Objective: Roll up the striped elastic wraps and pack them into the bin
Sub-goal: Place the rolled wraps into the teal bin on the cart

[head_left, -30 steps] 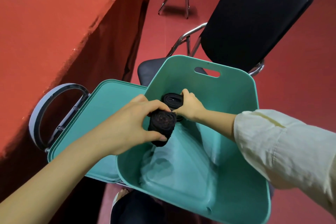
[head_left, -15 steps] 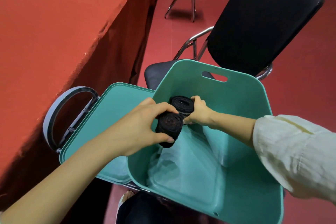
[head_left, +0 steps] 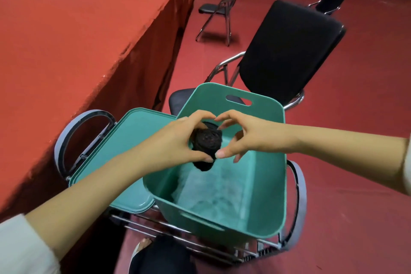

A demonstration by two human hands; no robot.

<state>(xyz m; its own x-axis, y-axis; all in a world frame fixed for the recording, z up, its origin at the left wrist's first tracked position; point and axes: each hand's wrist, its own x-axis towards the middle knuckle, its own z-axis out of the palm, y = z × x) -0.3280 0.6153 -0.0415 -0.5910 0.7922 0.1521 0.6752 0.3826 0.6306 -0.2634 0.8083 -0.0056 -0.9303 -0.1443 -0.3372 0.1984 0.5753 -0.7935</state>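
The left hand (head_left: 175, 140) grips a dark rolled wrap (head_left: 206, 140), thumb below and fingers curled over the top, above the open green bin (head_left: 282, 162). The right hand (head_left: 249, 138) curves just beside the roll, its thumb tip at the lower edge; I cannot tell whether it grips or merely touches. What looks like a second roll (head_left: 210, 124) shows just beyond the fingers. A loose end hangs below the left thumb, so a careless release could let the roll unwind.

The bin (head_left: 211, 95) is free nearside; a dark roll (head_left: 206, 140) blocks farside.
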